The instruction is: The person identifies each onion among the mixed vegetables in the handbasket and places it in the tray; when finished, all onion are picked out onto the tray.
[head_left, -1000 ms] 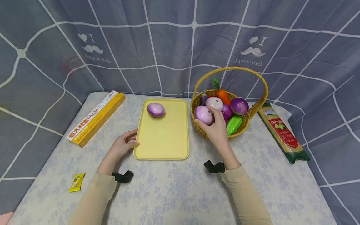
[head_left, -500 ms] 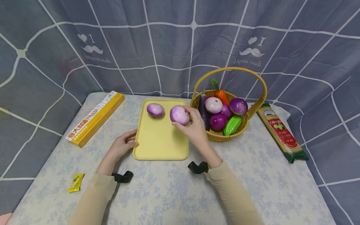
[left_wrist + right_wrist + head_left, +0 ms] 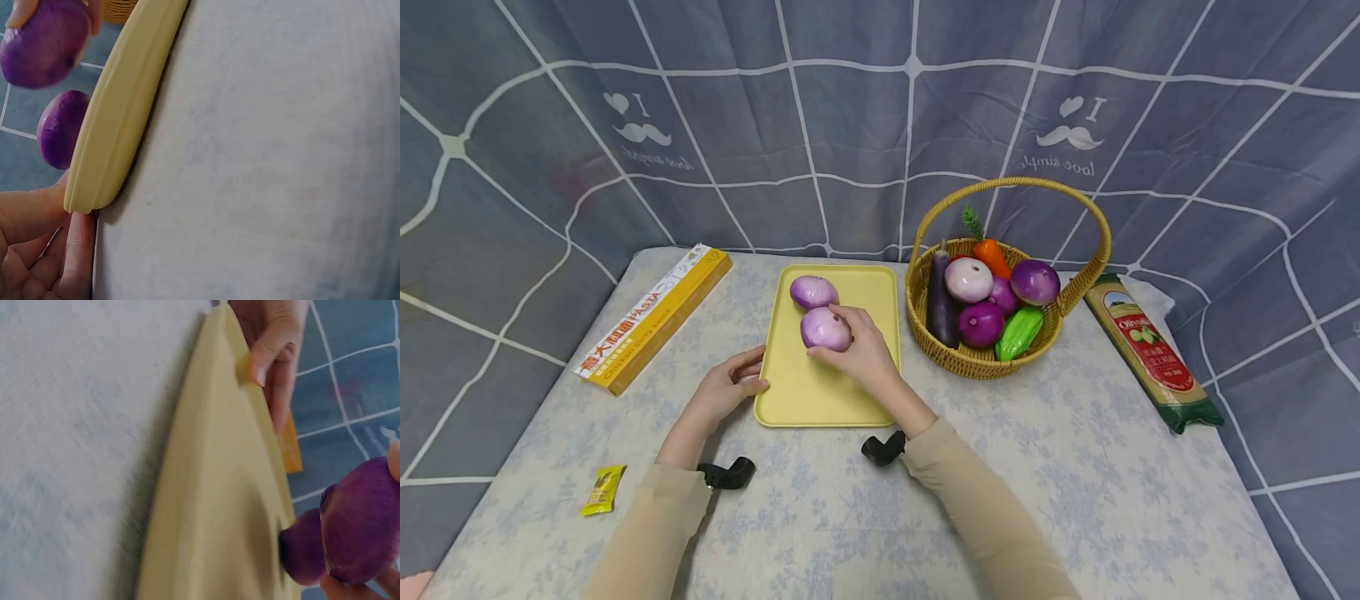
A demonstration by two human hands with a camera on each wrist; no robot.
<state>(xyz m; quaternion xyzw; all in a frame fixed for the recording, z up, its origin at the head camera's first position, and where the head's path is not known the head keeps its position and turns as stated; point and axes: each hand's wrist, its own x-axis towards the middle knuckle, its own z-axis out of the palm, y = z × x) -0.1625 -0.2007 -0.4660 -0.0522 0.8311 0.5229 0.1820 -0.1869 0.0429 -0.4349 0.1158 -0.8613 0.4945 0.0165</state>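
Note:
In the head view my right hand point(image 3: 868, 354) holds a purple-and-white onion point(image 3: 824, 330) between thumb and fingers. The right wrist view shows this onion point(image 3: 362, 522) above the yellow tray point(image 3: 215, 487). A second onion point(image 3: 813, 292) lies near the tray's back left corner, just behind the held one. My left hand point(image 3: 727, 390) grips the left rim of the yellow tray point(image 3: 827, 404). Up close in the left wrist view, its thumb point(image 3: 31, 212) is on the inner side and a finger point(image 3: 78, 250) sits against the outside of the rim.
Right of the tray stands a handled wicker basket point(image 3: 955, 362) with an eggplant point(image 3: 941, 300), onions, a carrot point(image 3: 992, 257) and a green vegetable point(image 3: 1019, 333). A pasta box point(image 3: 655, 321) lies left, a yellow packet point(image 3: 602, 490) front left, an Olivoila bag point(image 3: 1153, 350) far right.
My right hand has lifted the onion from the basket and carried it left over the tray, close to the other onion. The left hand has stayed at the tray's rim.

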